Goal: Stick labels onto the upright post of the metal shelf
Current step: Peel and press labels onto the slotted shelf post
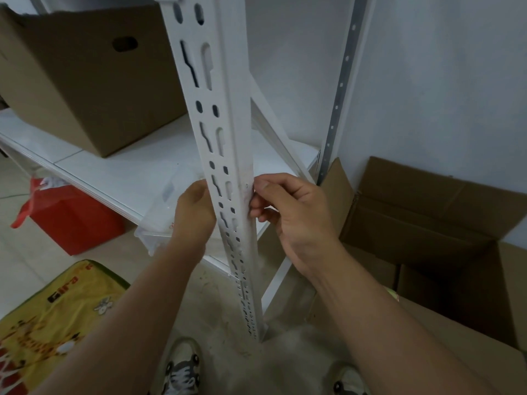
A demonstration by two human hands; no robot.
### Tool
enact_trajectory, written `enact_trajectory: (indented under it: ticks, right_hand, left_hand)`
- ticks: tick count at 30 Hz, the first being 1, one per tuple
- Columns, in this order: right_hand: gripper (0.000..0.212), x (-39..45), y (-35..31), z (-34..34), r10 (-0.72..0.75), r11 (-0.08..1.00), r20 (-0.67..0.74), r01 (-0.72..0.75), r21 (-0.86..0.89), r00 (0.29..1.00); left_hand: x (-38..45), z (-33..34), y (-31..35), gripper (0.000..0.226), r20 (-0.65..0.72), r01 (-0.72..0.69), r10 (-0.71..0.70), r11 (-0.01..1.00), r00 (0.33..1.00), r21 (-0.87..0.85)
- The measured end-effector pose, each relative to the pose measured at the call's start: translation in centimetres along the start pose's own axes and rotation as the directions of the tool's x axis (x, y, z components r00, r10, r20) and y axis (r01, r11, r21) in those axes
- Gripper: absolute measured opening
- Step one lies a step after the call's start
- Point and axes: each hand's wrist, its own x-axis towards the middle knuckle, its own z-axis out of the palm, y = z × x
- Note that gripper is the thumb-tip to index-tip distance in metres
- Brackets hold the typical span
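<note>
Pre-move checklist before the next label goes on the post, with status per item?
1. Right hand at the white upright post: ok, fingertips touch its right edge.
2. Label under those fingers: cannot tell, none clearly visible.
3. Left hand supply: ok, it holds a clear plastic sheet; whether labels remain on it, cannot tell.
4. Post face: not ok, grey smudges near the fingers.
5. Access: ok, cardboard box on shelf sits left of the post.
</note>
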Motion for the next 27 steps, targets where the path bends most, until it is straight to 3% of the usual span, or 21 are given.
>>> enact_trajectory:
  ticks: [3, 6, 12, 16, 27]
  right_hand:
    - [0.015, 0.1, 0.0, 0.1, 0.016, 1.000, -0.010, -0.016, 0.011, 1.000]
    - [0.019, 0.3, 0.0, 0.1, 0.077, 0.992, 0.009, -0.077, 0.100, 0.997]
    - [0.024, 0.6, 0.1, 0.1, 0.160, 0.951, 0.113, -0.184, 0.250, 0.981]
    - [0.025, 0.9, 0.3, -0.1, 0.175, 0.925, 0.172, -0.221, 0.308, 0.969]
    - [0.024, 1.3, -0.1, 0.3, 0.182, 0.950, 0.103, -0.202, 0.238, 0.978]
  left_hand:
    - [-1.2, 1.3, 0.8, 0.035, 0.057, 0.063, -0.051, 0.970, 0.997, -0.236]
    - [-1.3, 1.7, 0.4, 0.035, 0.149, 0.172, -0.120, 0.896, 0.982, -0.410]
    - [-1.3, 1.8, 0.7, 0.050, 0.277, 0.153, -0.025, 0.878, 0.961, -0.453]
    - [-1.5, 2.1, 0.8, 0.048, 0.243, 0.185, -0.063, 0.833, 0.968, -0.522]
    - [-2.0, 2.7, 1.7, 0.058, 0.253, 0.198, -0.037, 0.735, 0.967, -0.648]
